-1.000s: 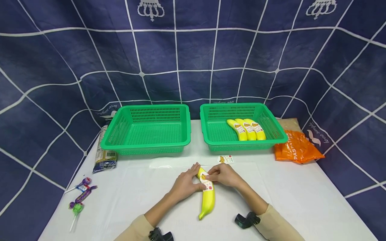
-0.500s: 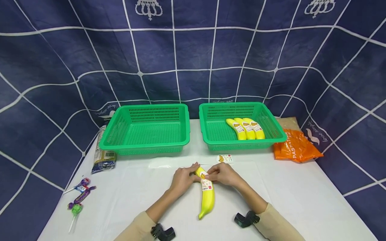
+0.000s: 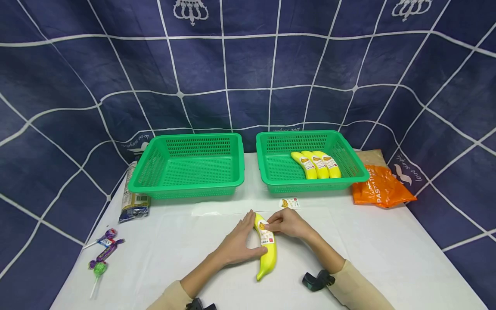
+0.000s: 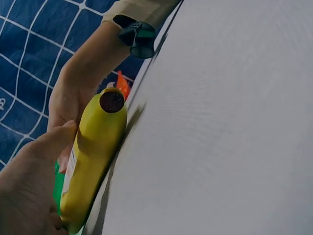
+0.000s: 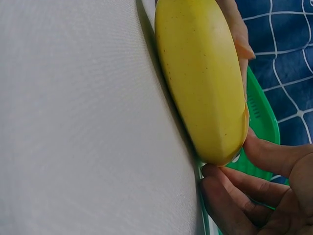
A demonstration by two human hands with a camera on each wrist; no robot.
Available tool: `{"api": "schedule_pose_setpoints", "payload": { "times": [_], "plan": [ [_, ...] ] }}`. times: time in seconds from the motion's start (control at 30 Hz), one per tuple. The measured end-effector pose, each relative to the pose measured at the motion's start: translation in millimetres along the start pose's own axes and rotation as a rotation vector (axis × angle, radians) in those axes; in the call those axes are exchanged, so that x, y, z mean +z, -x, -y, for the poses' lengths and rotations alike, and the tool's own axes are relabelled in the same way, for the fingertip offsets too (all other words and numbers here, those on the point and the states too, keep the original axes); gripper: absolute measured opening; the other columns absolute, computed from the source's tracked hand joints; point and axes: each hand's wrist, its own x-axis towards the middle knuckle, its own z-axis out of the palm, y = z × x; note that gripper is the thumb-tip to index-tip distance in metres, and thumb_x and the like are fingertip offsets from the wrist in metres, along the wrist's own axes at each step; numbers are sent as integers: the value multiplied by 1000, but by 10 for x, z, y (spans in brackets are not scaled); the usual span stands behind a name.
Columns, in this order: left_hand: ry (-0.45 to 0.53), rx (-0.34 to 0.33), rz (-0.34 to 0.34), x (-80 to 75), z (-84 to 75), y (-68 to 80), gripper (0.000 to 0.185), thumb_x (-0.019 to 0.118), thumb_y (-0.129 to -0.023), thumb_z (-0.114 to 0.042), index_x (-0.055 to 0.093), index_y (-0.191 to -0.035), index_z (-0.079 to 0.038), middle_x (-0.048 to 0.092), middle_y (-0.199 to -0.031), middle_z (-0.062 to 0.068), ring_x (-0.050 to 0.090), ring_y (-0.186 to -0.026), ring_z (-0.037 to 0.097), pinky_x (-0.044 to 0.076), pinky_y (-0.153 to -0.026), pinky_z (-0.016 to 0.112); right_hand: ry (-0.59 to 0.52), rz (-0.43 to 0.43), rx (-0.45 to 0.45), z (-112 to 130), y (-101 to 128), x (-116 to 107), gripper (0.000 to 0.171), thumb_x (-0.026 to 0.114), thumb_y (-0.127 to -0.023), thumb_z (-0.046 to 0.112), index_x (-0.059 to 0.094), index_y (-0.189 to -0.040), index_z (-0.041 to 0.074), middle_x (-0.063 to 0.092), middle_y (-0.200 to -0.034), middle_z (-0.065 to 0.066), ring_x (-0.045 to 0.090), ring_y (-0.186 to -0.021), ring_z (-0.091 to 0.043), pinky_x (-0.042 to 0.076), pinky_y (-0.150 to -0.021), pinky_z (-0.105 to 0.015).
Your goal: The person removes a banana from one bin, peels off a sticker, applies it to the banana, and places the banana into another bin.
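The left hand (image 3: 237, 244) lay with nearly straight fingers along the nine o'clock side of the banana (image 3: 266, 249), steadying it on the table (image 3: 387, 258) at the six o'clock edge; the right hand (image 3: 288, 224) pinched the sticker (image 3: 265, 234) near the stem, best smoothed flat without creasing

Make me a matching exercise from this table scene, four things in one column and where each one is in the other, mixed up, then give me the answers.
Things:
1. banana with label
2. three bananas
3. orange bag
4. lollipops

Places:
A. inside the right green basket
B. near the table's left edge
C. between the left hand and right hand
D. on the table, right of the right basket

Pairs: 1-C, 2-A, 3-D, 4-B
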Motion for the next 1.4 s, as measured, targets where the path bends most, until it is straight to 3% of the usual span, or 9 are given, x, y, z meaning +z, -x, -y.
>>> {"api": "schedule_pose_setpoints", "payload": {
  "times": [0.23, 0.43, 0.53, 1.0, 1.2, 1.4],
  "plan": [
    [-53, 29, -3, 55, 11, 14, 111, 60, -79, -72, 15, -156, -7, 7, -166, 9, 12, -153, 23, 21, -123, 44, 29, 29, -24, -5, 7, -51, 33, 78, -82, 31, 75, -99, 3, 75, -85, -4, 67, -74, -8, 57, -66, -25],
    [-40, 24, -10, 66, 11, 33, 113, 61, -78, -71, 14, -156, -6, 7, -165, 11, 12, -153, 24, 20, -124, 43, 85, 147, -33, 34, 57, -105, 51, 87, -71, 20, 68, -112, -2, 71, -84, -1, 65, -76, -9, 55, -69, -23],
    [-33, 25, -11, 68, 15, 36, 113, 61, -78, -71, 14, -156, -5, 7, -165, 11, 11, -153, 24, 19, -124, 43, 90, 165, -38, 55, 69, -105, 56, 89, -67, 16, 66, -114, -3, 69, -84, -1, 65, -78, -10, 56, -70, -22],
    [-14, 10, -20, 79, 1, 6, 114, 61, -77, -73, 12, -157, -7, 5, -166, 9, 9, -153, 23, 19, -124, 43, 136, 101, -16, 91, 70, -97, 53, 89, -65, 9, 67, -112, -2, 69, -83, -2, 64, -75, -9, 56, -68, -22],
    [-32, 0, -30, 80, -6, -10, 115, 60, -77, -75, 12, -157, -6, 7, -166, 9, 12, -153, 25, 22, -123, 45, 220, -30, 22, 259, 171, -136, 53, 91, -64, 19, 69, -110, 2, 69, -86, -1, 62, -78, -9, 55, -71, -25],
    [-55, 5, -30, 78, 9, 12, 115, 61, -77, -73, 12, -156, -5, 8, -165, 11, 14, -152, 28, 24, -122, 47, 306, -125, 38, 383, 244, 48, 55, 90, -67, 30, 71, -109, 2, 69, -87, 0, 59, -78, -10, 52, -71, -29]
  ]
}}
